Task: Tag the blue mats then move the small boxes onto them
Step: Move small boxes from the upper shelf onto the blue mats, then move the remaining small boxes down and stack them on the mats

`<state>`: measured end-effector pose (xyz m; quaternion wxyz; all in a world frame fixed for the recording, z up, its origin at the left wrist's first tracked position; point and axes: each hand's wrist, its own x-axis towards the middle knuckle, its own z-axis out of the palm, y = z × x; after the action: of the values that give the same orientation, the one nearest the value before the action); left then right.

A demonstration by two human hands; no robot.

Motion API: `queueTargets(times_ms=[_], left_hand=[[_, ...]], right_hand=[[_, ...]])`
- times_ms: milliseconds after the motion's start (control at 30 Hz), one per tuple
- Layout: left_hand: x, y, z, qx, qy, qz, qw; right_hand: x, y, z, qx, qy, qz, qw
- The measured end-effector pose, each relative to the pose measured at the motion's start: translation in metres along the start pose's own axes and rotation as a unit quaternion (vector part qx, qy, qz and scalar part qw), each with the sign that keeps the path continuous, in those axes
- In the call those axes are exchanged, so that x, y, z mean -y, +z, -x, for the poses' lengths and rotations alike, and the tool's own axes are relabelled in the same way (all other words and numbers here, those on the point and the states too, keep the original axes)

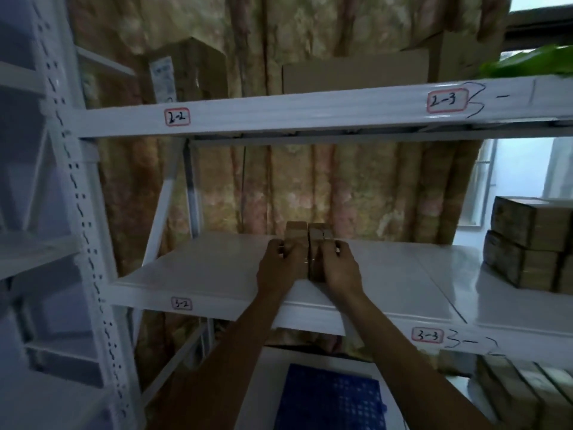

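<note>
head view, looking forward and slightly down into a white metal shelving rack. nearest, at the bottom edge, a blue perforated mat (330, 398) lies flat on a white lower shelf (273, 383), partly hidden behind two bare forearms that reach up and away from the camera.

above it, the middle shelf (210, 268) carries handwritten labels on its front edge: "3-2" (182, 303) toward the left and "3-3" (427, 335) toward the right. at the middle of this shelf, just behind the front edge, two small brown cardboard boxes (308, 243) stand side by side, touching. the left hand (277, 268) grips the left box, fingers curled over its outer side. the right hand (339, 268) grips the right box in the same way, so the pair is pressed together between both hands.

at the right end of the same shelf, well apart from the hands, a stack of larger cardboard boxes (527, 243) sits two high.

farther up, the upper shelf (279, 111) shows labels "2-2" (176, 117) and "2-3" (446, 100); more cardboard boxes rest on it, blurred. a green leaf (527, 62) shows at the upper right. a patterned curtain (294, 187) hangs behind the rack.
</note>
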<state>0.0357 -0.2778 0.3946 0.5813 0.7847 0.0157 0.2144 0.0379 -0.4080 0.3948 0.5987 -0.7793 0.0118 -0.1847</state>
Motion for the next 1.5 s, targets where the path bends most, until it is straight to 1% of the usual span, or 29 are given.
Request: queueTargets(times_ms=[167, 233, 300, 400, 500, 667, 800, 900, 1033, 1167, 1233, 1267, 1367, 1467, 1500], left_hand=[[-0.026, -0.003, 0.070, -0.025, 0.046, 0.036, 0.998], [-0.034, -0.001, 0.106, -0.025, 0.060, 0.063, 0.996], [-0.038, 0.008, 0.145, -0.029, 0.084, 0.067, 0.994], [-0.039, 0.032, 0.203, -0.023, 0.106, 0.098, 0.989], [-0.033, 0.071, 0.264, 0.011, 0.129, 0.126, 0.984], [0.003, 0.149, 0.360, 0.053, 0.096, 0.149, 0.983], [0.026, 0.206, 0.405, 0.107, 0.014, 0.134, 0.985], [0.039, 0.250, 0.412, 0.138, -0.011, 0.111, 0.984], [0.047, 0.319, 0.378, 0.158, -0.028, 0.087, 0.983], [0.043, 0.393, 0.313, 0.144, -0.050, 0.064, 0.986], [0.039, 0.426, 0.280, 0.126, -0.052, 0.044, 0.990], [0.037, 0.440, 0.265, 0.124, -0.054, 0.032, 0.990], [0.039, 0.473, 0.233, 0.139, -0.086, 0.016, 0.987], [0.047, 0.492, 0.220, 0.151, -0.080, 0.005, 0.985], [0.049, 0.495, 0.220, 0.158, -0.084, 0.001, 0.984]], right_hand=[[0.009, -0.040, 0.070, -0.033, -0.040, -0.040, 0.998], [0.006, -0.062, 0.103, -0.052, -0.053, -0.049, 0.996], [-0.002, -0.087, 0.138, -0.070, -0.059, -0.054, 0.994], [-0.024, -0.129, 0.184, -0.098, -0.055, -0.058, 0.992], [-0.055, -0.179, 0.230, -0.137, -0.043, -0.060, 0.988], [-0.126, -0.253, 0.293, -0.195, -0.008, -0.029, 0.980], [-0.172, -0.298, 0.307, -0.215, 0.038, -0.013, 0.976], [-0.203, -0.326, 0.294, -0.210, 0.067, -0.023, 0.975], [-0.249, -0.359, 0.234, -0.194, 0.106, -0.017, 0.975], [-0.276, -0.392, 0.135, -0.185, 0.096, 0.020, 0.978], [-0.281, -0.404, 0.085, -0.191, 0.067, 0.037, 0.979], [-0.290, -0.410, 0.061, -0.194, 0.067, 0.055, 0.977], [-0.311, -0.419, 0.016, -0.174, 0.111, 0.087, 0.975], [-0.331, -0.422, -0.005, -0.149, 0.088, 0.144, 0.974], [-0.332, -0.421, -0.007, -0.132, 0.098, 0.130, 0.978]])
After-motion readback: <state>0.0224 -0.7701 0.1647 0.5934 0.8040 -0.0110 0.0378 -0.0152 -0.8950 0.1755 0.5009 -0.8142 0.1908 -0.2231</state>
